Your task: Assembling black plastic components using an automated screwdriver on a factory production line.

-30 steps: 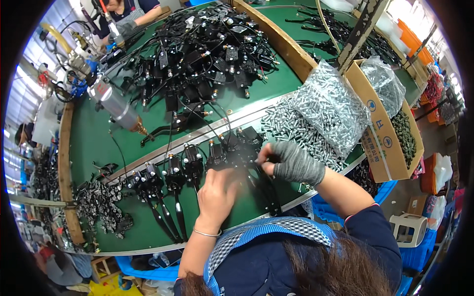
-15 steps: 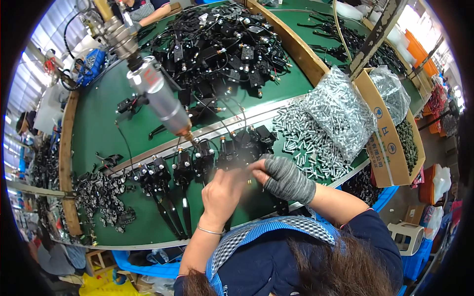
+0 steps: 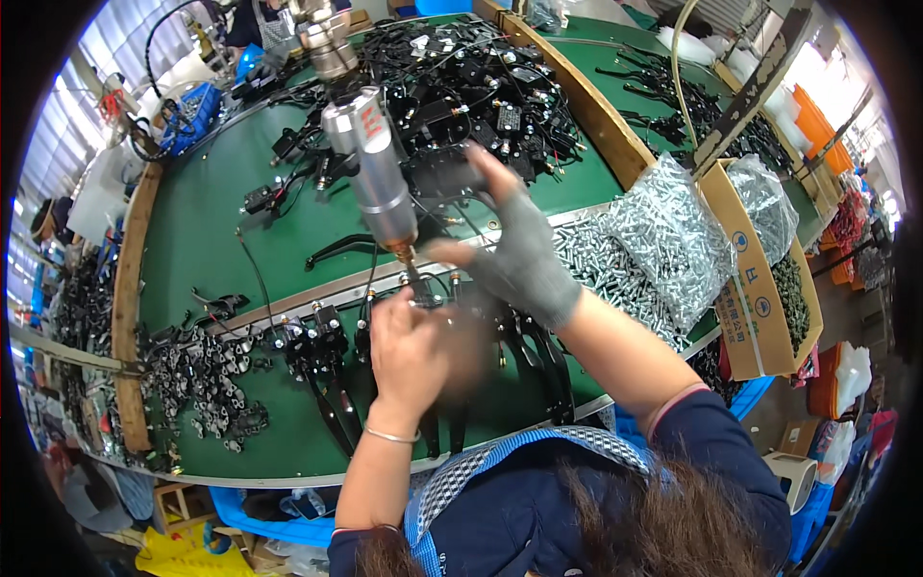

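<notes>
My left hand (image 3: 406,356), bare with a bangle at the wrist, is curled over the row of black brake levers (image 3: 327,385), just under the bit of a hanging screwdriver (image 3: 380,183). What its fingers close on is hidden, and the side toward my right hand is blurred. Raised to the right of the screwdriver is my right hand (image 3: 529,255), in a grey fingerless glove. Its thumb and fingers are spread, with nothing in them; the thumb comes near the tool's lower end. The levers lie side by side, their heads along a metal rail (image 3: 274,313).
A heap of black lever assemblies with cables (image 3: 471,96) covers the far table. Silver pins (image 3: 596,260) and a plastic bag of them (image 3: 673,245) lie at right beside a cardboard box (image 3: 745,288). Small black clamps (image 3: 207,385) are piled at left. Wooden rails (image 3: 130,317) border the table.
My right hand has risen away from my left hand and spread its fingers. The screwdriver has swung right and hangs more upright. My left hand has shifted slightly up and left.
</notes>
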A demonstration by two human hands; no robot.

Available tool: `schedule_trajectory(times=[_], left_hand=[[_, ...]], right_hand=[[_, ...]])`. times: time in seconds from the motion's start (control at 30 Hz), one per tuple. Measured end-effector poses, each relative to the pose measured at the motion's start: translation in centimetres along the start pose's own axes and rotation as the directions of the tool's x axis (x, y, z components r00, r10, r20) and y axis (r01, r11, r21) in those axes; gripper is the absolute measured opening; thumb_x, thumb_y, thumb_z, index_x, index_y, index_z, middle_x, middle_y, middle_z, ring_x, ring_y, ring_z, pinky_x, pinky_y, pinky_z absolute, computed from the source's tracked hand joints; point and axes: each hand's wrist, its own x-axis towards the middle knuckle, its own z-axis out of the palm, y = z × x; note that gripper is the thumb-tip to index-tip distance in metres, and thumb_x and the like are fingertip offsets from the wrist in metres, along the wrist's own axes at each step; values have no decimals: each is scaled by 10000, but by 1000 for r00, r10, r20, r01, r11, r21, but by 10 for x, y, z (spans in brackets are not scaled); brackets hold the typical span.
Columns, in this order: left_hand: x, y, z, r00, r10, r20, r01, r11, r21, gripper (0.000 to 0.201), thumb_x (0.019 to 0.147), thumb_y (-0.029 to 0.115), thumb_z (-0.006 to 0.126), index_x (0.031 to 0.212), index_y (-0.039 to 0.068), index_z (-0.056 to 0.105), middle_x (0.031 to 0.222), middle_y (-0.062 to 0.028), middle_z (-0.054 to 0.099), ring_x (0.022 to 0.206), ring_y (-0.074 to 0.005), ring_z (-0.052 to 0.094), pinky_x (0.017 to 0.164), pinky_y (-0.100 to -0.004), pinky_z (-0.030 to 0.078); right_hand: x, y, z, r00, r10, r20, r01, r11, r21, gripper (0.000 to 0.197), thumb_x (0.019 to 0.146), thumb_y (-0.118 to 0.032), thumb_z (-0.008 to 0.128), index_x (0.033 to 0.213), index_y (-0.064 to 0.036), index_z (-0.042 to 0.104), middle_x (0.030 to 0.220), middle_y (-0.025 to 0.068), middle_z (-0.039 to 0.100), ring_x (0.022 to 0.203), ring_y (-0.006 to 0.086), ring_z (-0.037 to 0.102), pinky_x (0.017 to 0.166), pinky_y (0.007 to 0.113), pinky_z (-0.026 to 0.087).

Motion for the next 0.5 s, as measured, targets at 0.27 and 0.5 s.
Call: schedule_trajectory(times=[0.27, 0.5], left_hand=[[39, -7, 0, 953, -12, 302, 3, 999, 32, 278, 711, 261, 739, 929, 107, 666, 1043, -57, 526, 1023, -307, 486, 862, -413, 423], [43, -24, 1, 871, -24, 491, 62, 996, -60, 287, 677, 295, 765, 892, 121, 689, 842, -52, 530, 842, -250, 548, 737, -372, 449]], right_hand=[[81, -25, 83, 938, 274, 213, -333, 882, 334, 756, 683, -156, 772, 1309, -83, 355, 923, 75, 595, 780, 147, 572, 749, 290, 499], [50, -12, 6, 884, 430, 183, -394, 475, 787, 495, 703, -93, 758, 1109, -80, 475, 883, -8, 544, 719, 95, 552, 619, 250, 493]])
